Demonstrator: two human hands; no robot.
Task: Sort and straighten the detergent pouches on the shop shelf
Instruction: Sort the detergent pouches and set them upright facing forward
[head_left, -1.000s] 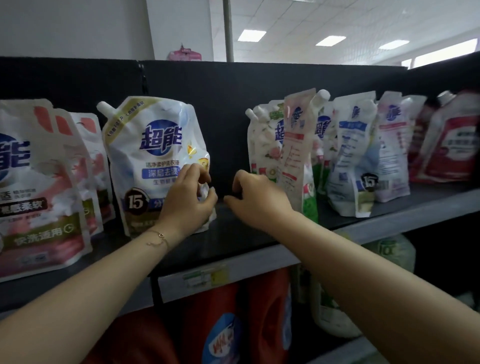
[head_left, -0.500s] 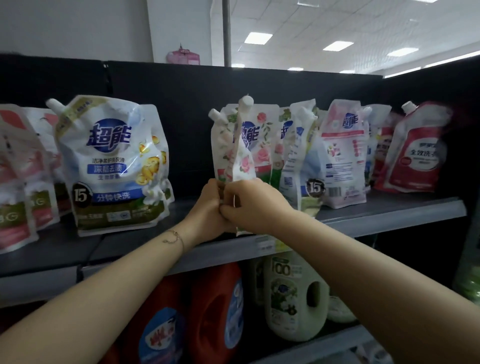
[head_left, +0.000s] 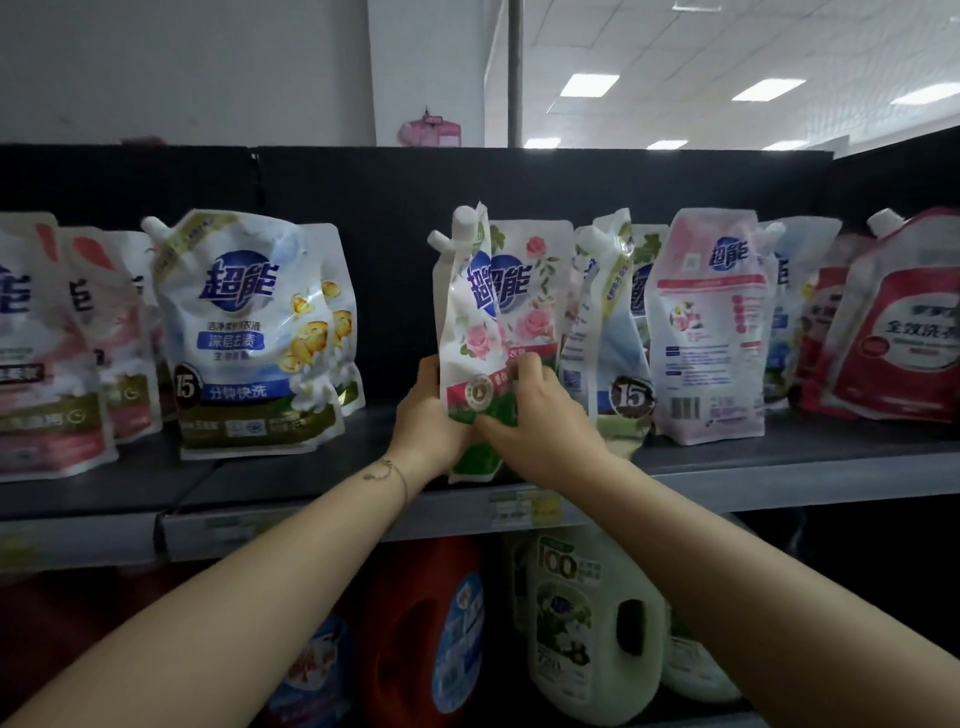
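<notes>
Left grip (head_left: 428, 415) and right grip (head_left: 540, 423): fingers curled round lower part of rose-print pouch (head_left: 474, 332); pouch upright, turned edge-on, base at front edge of shelf (head_left: 779, 480); pink pouch (head_left: 709, 327) near, right; yellow-flower pouch (head_left: 249, 332) apart, left.

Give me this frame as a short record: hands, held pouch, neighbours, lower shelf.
left hand: grips rose pouch low on its left side
right hand: grips same pouch low on its right
rose pouch: upright, turned partly sideways, at shelf front
pink pouch: back label facing out
below: red jug, white jug
</notes>
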